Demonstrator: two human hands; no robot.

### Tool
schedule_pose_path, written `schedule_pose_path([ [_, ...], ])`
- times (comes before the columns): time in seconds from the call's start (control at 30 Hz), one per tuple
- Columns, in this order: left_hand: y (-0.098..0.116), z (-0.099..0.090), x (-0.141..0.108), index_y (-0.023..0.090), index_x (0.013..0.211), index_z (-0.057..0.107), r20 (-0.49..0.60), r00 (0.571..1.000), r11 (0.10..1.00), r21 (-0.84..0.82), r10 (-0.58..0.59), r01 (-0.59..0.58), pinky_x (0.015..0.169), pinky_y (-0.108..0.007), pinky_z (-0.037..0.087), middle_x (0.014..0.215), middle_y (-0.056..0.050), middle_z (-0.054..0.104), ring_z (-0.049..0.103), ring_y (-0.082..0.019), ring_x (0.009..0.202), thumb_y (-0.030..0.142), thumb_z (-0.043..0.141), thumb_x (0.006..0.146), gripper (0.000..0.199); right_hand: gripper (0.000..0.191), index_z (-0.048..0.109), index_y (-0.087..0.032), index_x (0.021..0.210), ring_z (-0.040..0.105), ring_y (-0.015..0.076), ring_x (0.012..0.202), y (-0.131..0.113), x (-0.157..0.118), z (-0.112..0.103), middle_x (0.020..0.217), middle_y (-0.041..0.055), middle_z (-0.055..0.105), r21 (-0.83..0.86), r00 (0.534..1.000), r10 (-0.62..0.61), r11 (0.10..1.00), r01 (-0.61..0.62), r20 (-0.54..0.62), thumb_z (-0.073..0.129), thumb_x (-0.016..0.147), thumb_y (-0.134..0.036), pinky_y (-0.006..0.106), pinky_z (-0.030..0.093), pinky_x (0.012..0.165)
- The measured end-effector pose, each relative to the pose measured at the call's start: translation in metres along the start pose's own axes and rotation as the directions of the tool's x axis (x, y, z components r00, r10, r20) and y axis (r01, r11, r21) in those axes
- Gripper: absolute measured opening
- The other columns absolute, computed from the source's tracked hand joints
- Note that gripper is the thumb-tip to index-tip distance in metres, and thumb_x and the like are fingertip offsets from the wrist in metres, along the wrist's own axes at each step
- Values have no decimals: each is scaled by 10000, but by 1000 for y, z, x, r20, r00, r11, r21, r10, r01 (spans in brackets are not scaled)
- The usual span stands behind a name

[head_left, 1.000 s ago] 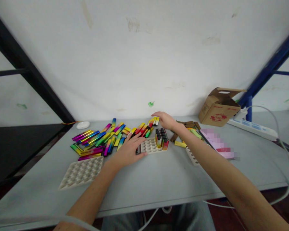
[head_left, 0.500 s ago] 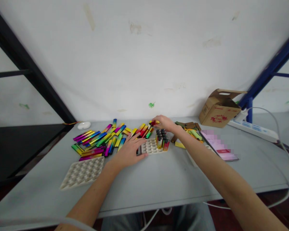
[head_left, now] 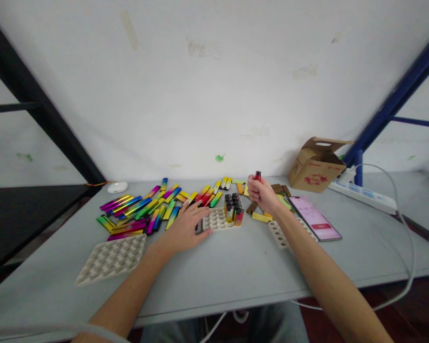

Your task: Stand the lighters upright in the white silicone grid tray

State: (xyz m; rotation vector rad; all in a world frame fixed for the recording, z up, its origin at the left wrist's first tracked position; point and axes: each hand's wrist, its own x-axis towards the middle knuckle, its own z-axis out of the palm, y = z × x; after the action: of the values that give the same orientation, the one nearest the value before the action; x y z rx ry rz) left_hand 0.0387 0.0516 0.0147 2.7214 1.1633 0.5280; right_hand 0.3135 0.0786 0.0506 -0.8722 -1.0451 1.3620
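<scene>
My right hand (head_left: 261,194) is closed round a lighter (head_left: 258,176) with a dark top, held upright above the table. Only its red upper part shows. Fingers apart, my left hand (head_left: 189,226) lies at the left end of a white tray (head_left: 216,220) with rows of holes. A dark item partly shows under that hand. Several lighters (head_left: 233,208) with black tops stand together at the tray's right end. Left of the tray spreads a pile of shiny, multicoloured lighters (head_left: 139,209), some close to my left fingertips.
A second white tray (head_left: 112,257) lies front left, and another (head_left: 279,236) is partly under my right forearm. Yellow and brown pieces (head_left: 260,217) lie at right. Beyond are a phone (head_left: 318,221), a cardboard box (head_left: 316,166), a power strip (head_left: 364,195) and a white case (head_left: 117,187).
My right hand has lifted the lighter from the back of the pile and carried it right, turning it upright. My left hand stays on the tray. The view has shifted slightly.
</scene>
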Motion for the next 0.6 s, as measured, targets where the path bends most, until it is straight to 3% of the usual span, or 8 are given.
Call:
schedule_pose_path([
  [0.13,0,1,0,190,1283,565,-11,1000,1000,15,5,-5,1172,-574,174,1336,-99,588,402,-323,1350,408,590,840,494,309,491,-222,903,335,61,418,-4,-7,0,532,-101,349,-62,999,29,998,-27,26,621,776,-471,160,167,378],
  [0.2,0,2,0,191,1273,571,-25,999,1000,16,22,-22,1174,-562,177,1332,-100,590,413,-317,1340,396,590,840,479,341,485,-216,871,375,60,444,-4,-7,-4,589,-79,414,-131,998,57,990,-53,27,633,774,-507,156,162,373],
  [0.37,0,3,-1,207,1290,557,-31,999,999,10,32,-32,1175,-556,178,1344,-95,577,404,-315,1344,396,582,847,482,415,419,-195,694,282,28,392,1,-5,-11,571,-70,417,-295,999,35,955,-39,-20,627,780,-544,168,166,356],
  [0.6,0,4,-1,206,1292,557,-37,999,1000,-3,16,-16,1159,-556,229,1341,-98,577,402,-322,1341,383,594,839,487,244,488,-210,857,442,62,440,0,-8,-9,769,-20,587,-222,993,111,968,-114,-28,582,806,-430,171,236,352],
])
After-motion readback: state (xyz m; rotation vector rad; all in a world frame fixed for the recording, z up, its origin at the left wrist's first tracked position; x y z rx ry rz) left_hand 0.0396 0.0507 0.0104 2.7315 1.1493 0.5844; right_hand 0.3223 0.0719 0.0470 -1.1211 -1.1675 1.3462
